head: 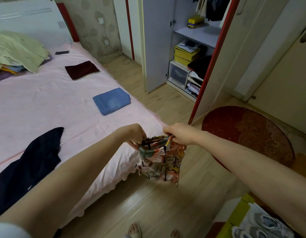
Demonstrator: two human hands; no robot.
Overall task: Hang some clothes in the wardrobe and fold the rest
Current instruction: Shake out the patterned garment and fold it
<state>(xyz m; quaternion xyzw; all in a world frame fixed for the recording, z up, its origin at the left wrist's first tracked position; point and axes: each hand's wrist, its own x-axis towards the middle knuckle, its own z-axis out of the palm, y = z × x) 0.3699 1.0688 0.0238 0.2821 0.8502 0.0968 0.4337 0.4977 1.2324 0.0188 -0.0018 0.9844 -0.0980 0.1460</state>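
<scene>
Bed (45,100) w/ folded jeans (111,101), navy top (28,165) | wardrobe (186,54) open | both hands' fingers (136,145) pinch floral garment (160,160)

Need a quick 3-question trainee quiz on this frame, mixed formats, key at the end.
1. True or false: the folded blue denim garment lies on the pink bed sheet.
2. What grips the multicoloured patterned fabric garment? A) left hand only B) both it and the right hand C) neither
3. Fill in: the white wardrobe door stands ____.

Key: 1 true; 2 B; 3 open.
</scene>
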